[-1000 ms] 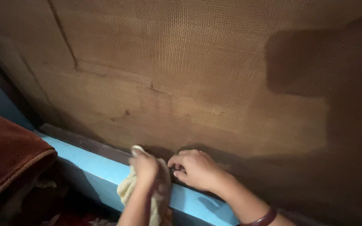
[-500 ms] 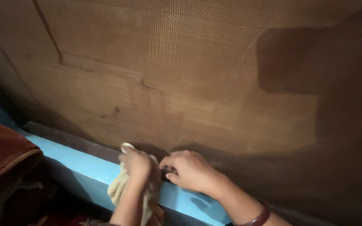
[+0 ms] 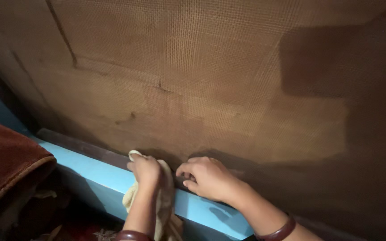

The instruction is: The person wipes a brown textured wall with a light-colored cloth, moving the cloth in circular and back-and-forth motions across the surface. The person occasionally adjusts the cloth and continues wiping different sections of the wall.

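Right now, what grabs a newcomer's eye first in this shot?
The big brown mesh screen fills most of the view, with a dark patch at its upper right. At bottom centre the two hands meet on the bright blue ledge: the left hand clutches a pale cloth at the screen's lower edge, and the right hand rests beside it. A rust-brown blanket lies at far left.

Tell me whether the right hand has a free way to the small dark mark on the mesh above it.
Probably yes. The right hand rests on the dark frame strip, and nothing lies between it and the dark mark on the mesh screen, up and to its left.
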